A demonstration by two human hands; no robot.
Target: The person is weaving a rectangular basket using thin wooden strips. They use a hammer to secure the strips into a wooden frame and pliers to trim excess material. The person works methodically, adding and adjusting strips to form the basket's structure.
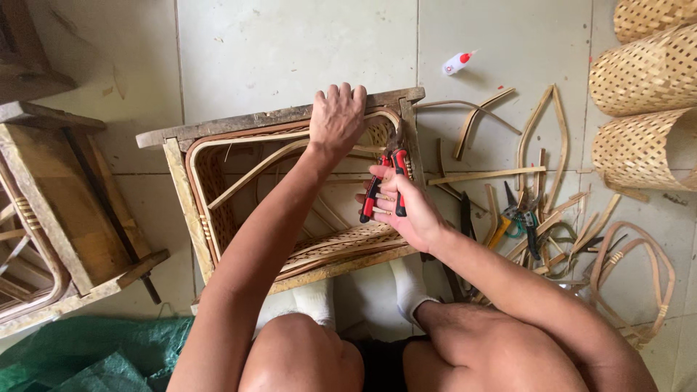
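Gripping pliers at the woven frame, seen from your head camera.
Your left hand (337, 116) clamps flat over the far edge of the wooden frame (181, 174); your right hand (404, 207) closes around red-handled pliers (385, 185), their nose at the frame's far right corner; bamboo strips (485, 175) lie scattered beside it.

The wooden frame (290, 116) is looking rough, weathered and matt, and the rattan strips (254, 170) bending inside it are showing a smooth, pale, slightly shiny skin. The pliers (385, 185) in the right hand (406, 210) are showing glossy red and black plastic handles with dull dark metal at the head. Woven cane baskets (646, 72) are sitting matt and straw-coloured on the smooth, pale tiled floor (276, 51), beside a small glossy white plastic bottle (457, 63) and crinkled green woven plastic sacking (87, 356).
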